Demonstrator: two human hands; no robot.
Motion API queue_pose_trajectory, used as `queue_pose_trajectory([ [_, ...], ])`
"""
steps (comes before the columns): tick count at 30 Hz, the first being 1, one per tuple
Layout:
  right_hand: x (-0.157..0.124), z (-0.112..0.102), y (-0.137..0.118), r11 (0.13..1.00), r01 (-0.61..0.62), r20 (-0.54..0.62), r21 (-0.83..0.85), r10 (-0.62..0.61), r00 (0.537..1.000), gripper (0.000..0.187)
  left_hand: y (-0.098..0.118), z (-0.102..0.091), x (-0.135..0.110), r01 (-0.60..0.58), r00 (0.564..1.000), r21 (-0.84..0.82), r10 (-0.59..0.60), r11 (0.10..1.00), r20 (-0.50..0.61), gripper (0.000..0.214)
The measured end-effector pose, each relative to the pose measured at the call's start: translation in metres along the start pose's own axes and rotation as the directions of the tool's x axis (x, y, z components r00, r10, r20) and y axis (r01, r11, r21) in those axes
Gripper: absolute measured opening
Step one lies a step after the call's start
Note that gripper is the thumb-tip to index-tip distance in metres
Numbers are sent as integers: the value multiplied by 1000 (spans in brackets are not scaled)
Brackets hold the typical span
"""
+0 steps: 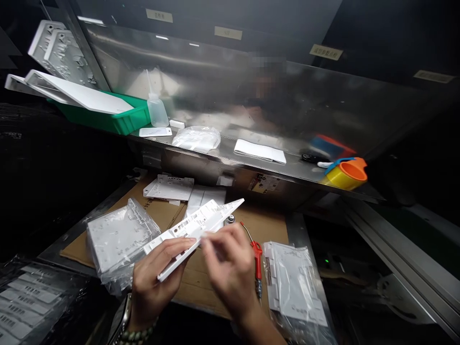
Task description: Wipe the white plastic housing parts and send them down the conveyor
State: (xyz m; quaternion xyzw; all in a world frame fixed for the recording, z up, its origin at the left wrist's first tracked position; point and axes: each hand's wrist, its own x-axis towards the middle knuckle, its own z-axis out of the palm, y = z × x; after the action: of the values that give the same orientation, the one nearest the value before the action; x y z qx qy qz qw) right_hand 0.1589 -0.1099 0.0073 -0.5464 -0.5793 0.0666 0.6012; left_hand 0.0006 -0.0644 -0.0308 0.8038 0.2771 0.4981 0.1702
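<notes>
Bin (127, 122) holds white panels (84, 93); left fingers (174, 246) grip slotted part (201, 221).

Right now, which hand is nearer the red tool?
Right: the right hand is just left of the red tool; the left hand is farther left, gripping the white part.

Across the upper frame we saw a shiny metal panel (215, 86), streaked with reflected light, with pale labels (228, 33) above it. Below it ran a metal shelf (226, 149). Cardboard (271, 223) partly covered the worktable (300, 230) at bottom centre; at lower right we saw pale rails (393, 247) and a small green light (327, 261).
</notes>
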Motion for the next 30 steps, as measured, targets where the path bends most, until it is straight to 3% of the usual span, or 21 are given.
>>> queue_pose_trajectory([
  [3, -8, 6, -11, 991, 90, 38, 95, -94, 995, 15, 1, -1, 1, 19, 1000, -43, -19, 999, 5, 34],
  [10, 25, -24, 31, 995, -81, -146, -52, 73, 987, 9, 6, -3, 4, -21, 999, -55, 19, 998, -50, 39],
  [12, 23, -24, 27, 995, -67, -119, -74, 58, 991, 10, 5, -3, 4, -12, 999, -54, 10, 998, -43, 38],
  [16, 2, -4, -5, 998, 67, 31, 2, -67, 997, 11, 2, -4, 6, -25, 1000, -51, 25, 998, 6, 36],
  [18, 0, 1, -6, 995, 93, 42, 34, -95, 995, 10, 1, -5, 6, -24, 1000, -72, 24, 997, 6, 36],
  [20, 10, -7, 14, 999, 42, -16, -6, -42, 999, 10, 1, -7, 6, -13, 1000, -92, 12, 996, -13, 37],
  [22, 28, -27, 47, 993, -49, -152, -105, 32, 988, 15, 3, -10, 5, 12, 999, -114, -16, 993, -35, 36],
  [25, 49, -69, 93, 952, -192, -408, -238, 81, 910, 16, 6, -16, 5, 112, 992, -181, -119, 977, -31, 29],
  [28, 51, -96, 101, 946, -257, -558, -196, 108, 823, 17, 5, -21, 7, 225, 972, -247, -234, 942, -7, 23],
  [30, 45, -100, 88, 964, -244, -555, -105, 147, 819, 19, 4, -23, 8, 282, 957, -266, -292, 922, 4, 20],
])
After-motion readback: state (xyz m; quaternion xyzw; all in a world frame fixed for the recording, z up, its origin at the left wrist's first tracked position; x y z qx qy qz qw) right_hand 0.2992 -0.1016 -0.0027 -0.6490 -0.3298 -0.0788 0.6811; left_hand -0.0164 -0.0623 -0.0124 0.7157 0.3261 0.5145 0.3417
